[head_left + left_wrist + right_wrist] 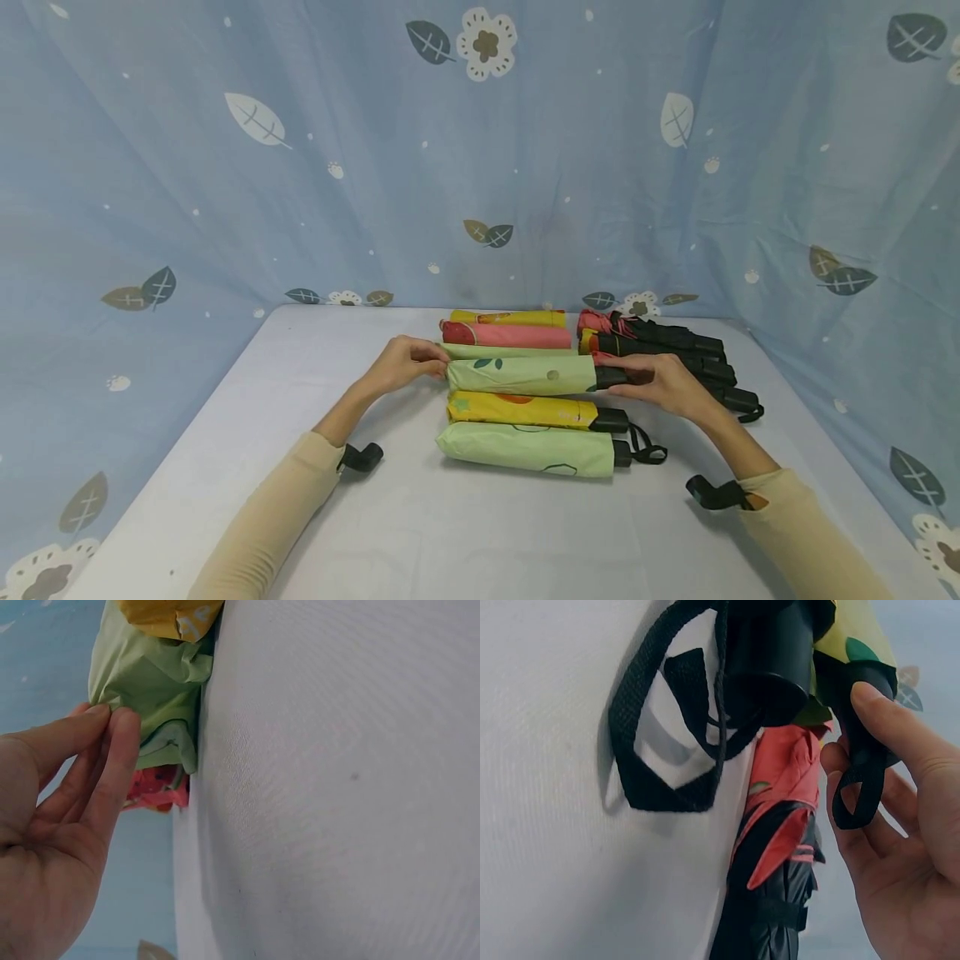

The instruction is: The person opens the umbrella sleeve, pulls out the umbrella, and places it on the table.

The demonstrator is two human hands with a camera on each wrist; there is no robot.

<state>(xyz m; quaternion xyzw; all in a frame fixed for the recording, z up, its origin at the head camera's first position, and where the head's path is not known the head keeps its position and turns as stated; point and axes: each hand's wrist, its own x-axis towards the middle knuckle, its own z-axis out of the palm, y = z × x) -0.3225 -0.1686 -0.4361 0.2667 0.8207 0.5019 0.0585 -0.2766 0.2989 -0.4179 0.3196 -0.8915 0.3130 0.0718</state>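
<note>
A folded light green umbrella [521, 375] with a leaf print lies crosswise between my two hands. My left hand [407, 364] pinches the fabric at its left end; in the left wrist view, thumb and fingertips meet on the green cloth [150, 675]. At the other end, my right hand [660, 383] grips the black handle [859, 712], from which a short strap loop hangs. Just in front lies a yellow umbrella [517, 408], and nearer still another light green umbrella [525, 450] with a black wrist strap [651, 452].
Behind the held umbrella lie another green one [510, 351], a pink one [517, 335] and a yellow one [517, 318]. Several black folded umbrellas [667, 337] are stacked at the right. A patterned blue curtain [375, 150] surrounds the white table [465, 533].
</note>
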